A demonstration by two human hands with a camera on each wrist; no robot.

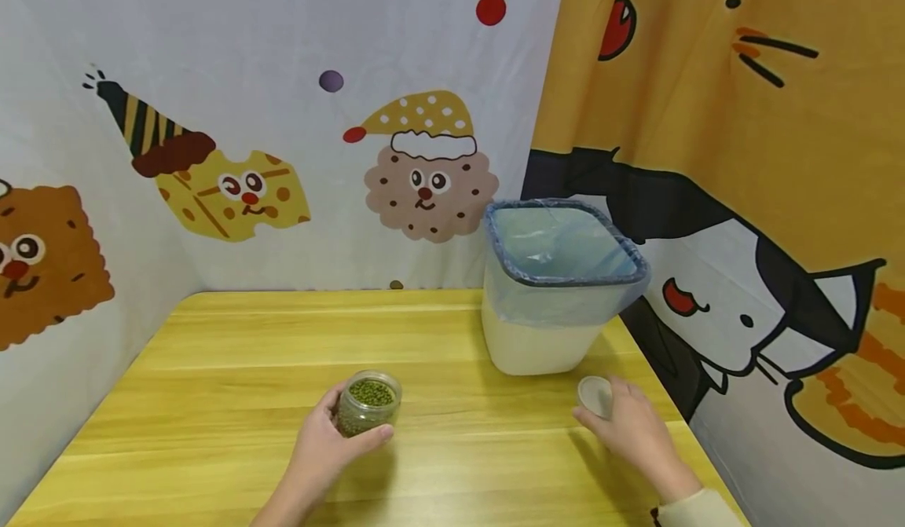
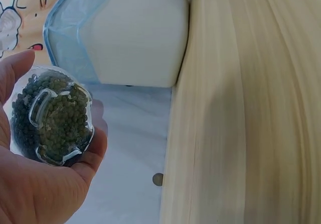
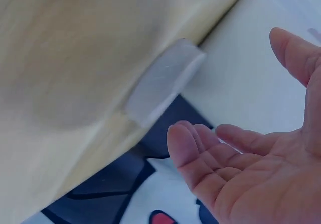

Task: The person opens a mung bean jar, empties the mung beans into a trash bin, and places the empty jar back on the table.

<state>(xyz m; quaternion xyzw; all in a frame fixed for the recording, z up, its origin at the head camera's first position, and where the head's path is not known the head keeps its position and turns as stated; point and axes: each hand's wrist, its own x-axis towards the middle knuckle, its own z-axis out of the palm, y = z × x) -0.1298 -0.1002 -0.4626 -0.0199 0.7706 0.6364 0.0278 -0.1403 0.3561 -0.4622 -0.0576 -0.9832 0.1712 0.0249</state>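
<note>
Glass jar (image 1: pixel 364 417) of green beans (image 1: pixel 372 392), lower ctr of frame, gripped round its side by L hand (image 1: pixel 325 442); prob. heavyish, slick, breakable, so hold by sides. R hand (image 1: pixel 638 431) loosely spread, holding nothing, by lid (image 1: pixel 595 396), lower rt.

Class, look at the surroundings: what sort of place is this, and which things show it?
Probably an indoor tabletop activity corner; whether home or studio is unclear. A wood-grain table, cartoon-printed hangings behind it and a plastic-lined bin standing on it suggest this.
</note>
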